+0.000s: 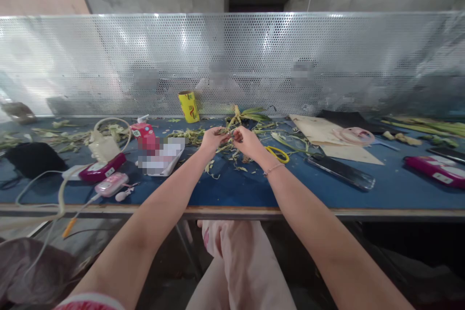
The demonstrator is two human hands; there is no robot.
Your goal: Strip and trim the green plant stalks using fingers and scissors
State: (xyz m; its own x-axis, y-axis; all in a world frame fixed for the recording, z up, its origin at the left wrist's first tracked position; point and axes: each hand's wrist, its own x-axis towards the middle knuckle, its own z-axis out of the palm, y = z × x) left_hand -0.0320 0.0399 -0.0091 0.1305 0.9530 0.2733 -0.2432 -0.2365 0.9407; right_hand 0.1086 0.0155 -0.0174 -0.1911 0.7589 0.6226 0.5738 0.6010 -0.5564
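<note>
Both my arms reach out over a blue-topped table (225, 189). My left hand (211, 139) and my right hand (247, 140) meet over a heap of green and dried leaf strips (232, 128). The fingers of each hand are pinched on a thin leaf strip (228, 134) stretched between them. A thin bracelet sits on my right wrist. Yellow-handled scissors (278, 153) lie just right of my right hand.
A yellow tape roll (189, 105) stands by the perforated metal screen (232, 58). Left are pink devices (105, 169), cables and a black pouch (32, 159). Right lie a dark phone (341, 172), brown paper (327, 138), a pink tape ring (354, 134) and more leaves (428, 128).
</note>
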